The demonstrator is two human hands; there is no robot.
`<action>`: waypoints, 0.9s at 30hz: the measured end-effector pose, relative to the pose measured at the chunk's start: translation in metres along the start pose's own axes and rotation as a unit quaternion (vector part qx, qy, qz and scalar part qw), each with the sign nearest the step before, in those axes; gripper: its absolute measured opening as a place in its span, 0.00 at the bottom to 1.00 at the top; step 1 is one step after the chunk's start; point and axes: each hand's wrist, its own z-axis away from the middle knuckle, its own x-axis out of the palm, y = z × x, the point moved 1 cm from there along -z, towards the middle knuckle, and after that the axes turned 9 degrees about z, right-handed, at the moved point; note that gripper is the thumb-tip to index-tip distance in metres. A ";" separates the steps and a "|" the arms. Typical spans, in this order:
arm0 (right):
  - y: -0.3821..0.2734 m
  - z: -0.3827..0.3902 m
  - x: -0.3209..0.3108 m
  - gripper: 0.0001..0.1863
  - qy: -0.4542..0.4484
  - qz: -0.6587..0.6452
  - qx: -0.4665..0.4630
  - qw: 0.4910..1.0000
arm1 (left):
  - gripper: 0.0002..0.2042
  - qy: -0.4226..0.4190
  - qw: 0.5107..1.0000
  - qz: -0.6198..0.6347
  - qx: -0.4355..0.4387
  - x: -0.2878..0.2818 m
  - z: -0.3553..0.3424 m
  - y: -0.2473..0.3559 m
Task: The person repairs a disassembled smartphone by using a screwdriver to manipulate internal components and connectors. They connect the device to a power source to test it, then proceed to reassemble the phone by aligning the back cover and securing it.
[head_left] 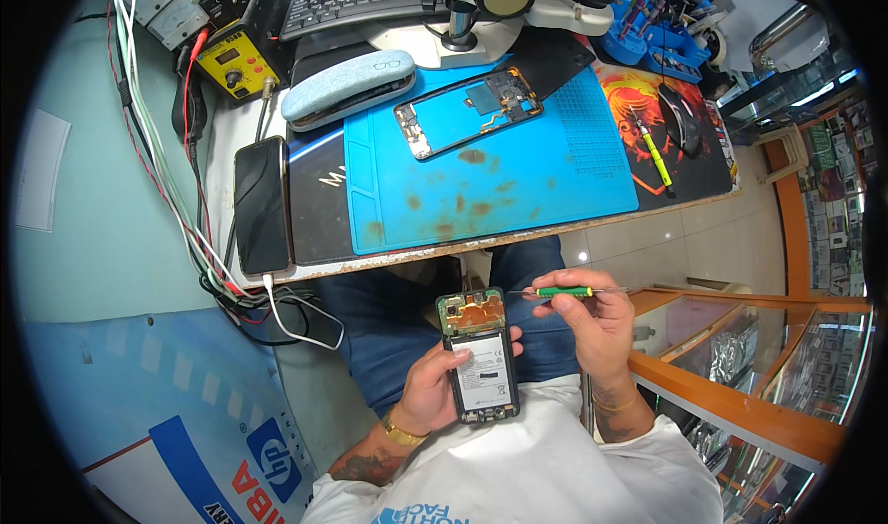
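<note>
Over my lap, my left hand [431, 385] grips an opened smartphone [481, 367], thumb across its white battery and fingertips round the far side. Its back cover is off, so the green and copper circuit board shows at the top end and small parts at the bottom end. To the right, my right hand [592, 325] pinches a green and yellow screwdriver [564, 292] held level. The thin shaft points left, its tip close to the phone's upper right edge; whether it touches I cannot tell.
Beyond my lap, a blue repair mat [518, 191] carries a phone frame [470, 108]. A grey glasses case [350, 89] and a dark phone [262, 205] on a white cable lie left. A yellow pen-like tool [655, 159] and mouse [680, 122] lie right. A glass display counter [731, 357] stands beside me.
</note>
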 end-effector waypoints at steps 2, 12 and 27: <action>0.003 0.002 0.000 0.11 0.000 0.013 -0.002 1.000 | 0.29 0.002 1.000 0.002 0.000 0.000 0.001 0.000; -0.001 0.003 0.006 0.12 -0.017 0.232 -0.185 0.955 | 0.30 -0.013 1.000 -0.016 0.001 -0.002 0.002 0.001; -0.002 -0.001 0.019 0.17 -0.062 0.374 -0.304 0.874 | 0.27 -0.006 0.999 -0.033 -0.005 -0.001 0.007 0.000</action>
